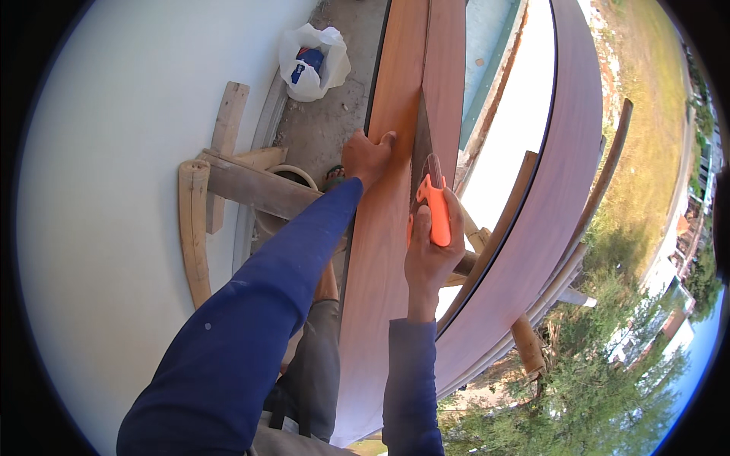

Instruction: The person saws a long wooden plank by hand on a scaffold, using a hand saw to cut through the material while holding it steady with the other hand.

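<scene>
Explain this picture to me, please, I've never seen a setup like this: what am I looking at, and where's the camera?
There is no machine here, just a person with two bare hands. The single picture comes from a wide fisheye camera worn on the head, looking down, so straight edges bend near the rim. The right hand holds a handsaw by its orange handle; its blade lies lengthwise along a long brown panel. The left hand is on that panel's left edge; how firmly it grips, I can't tell. To the right is a second brown panel, to the left a wooden rail, and on the ground a white bag with something blue inside.
</scene>
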### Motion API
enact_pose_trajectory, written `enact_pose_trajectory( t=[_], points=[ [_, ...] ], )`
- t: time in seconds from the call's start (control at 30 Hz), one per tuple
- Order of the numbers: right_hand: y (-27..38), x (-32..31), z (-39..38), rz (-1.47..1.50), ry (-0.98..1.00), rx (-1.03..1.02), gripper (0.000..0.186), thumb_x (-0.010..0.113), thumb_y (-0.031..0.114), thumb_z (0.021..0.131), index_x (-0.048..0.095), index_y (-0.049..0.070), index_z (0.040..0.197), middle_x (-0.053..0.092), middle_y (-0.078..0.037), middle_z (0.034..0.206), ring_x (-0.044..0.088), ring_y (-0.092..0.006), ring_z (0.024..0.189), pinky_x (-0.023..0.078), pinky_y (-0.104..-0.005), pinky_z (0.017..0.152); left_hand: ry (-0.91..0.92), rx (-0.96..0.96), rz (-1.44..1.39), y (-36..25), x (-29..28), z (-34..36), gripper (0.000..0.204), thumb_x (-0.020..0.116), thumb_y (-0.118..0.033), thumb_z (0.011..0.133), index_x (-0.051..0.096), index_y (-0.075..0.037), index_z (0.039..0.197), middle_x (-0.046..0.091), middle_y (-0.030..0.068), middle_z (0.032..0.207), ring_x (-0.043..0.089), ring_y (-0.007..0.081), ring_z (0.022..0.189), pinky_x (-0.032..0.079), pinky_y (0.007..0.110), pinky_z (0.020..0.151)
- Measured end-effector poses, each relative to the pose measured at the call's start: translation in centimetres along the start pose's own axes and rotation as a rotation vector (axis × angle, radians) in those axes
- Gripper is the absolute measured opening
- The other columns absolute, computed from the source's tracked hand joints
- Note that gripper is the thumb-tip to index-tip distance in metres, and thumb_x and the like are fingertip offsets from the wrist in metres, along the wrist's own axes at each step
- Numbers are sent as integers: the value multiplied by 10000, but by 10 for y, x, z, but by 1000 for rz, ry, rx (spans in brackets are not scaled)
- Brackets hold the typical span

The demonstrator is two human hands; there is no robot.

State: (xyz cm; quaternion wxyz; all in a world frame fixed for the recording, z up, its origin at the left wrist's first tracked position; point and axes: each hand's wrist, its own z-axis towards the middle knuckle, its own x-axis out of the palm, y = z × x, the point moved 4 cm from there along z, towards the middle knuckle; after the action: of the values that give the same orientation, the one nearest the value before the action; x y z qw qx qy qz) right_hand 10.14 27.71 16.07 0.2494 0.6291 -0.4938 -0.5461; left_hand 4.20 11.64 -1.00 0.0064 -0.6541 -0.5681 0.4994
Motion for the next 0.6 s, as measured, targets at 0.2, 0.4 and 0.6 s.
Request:
enact_pose_trajectory(
  t=[0.2,0.4,0.6],
  points=[
    [64,-110,-165,-141,-46,64,431,606,98,950,556,-62,1347,645,-211,1249,712,-256,995,643,-343,804,20,22,7,-16,7,25,735,783,-518,811,654,147,1097,706,340,1057,707,457,1028,563,479,894],
    [51,-99,-150,-245,-57,-32,445,633,112,937,567,-59,1343,647,-212,1277,707,-285,1055,620,-383,820,-2,66,-17,-14,7,26,715,786,-502,803,668,164,1034,710,351,995,713,468,986,562,476,875],
    [-13,-22,-49,34,-31,13,421,662,68,973,570,-22,1374,654,-167,1268,693,-202,1041,627,-307,860,-17,86,-3,-12,6,32,760,783,-509,801,659,200,1044,704,370,1005,710,475,983,557,471,877]
  ],
)
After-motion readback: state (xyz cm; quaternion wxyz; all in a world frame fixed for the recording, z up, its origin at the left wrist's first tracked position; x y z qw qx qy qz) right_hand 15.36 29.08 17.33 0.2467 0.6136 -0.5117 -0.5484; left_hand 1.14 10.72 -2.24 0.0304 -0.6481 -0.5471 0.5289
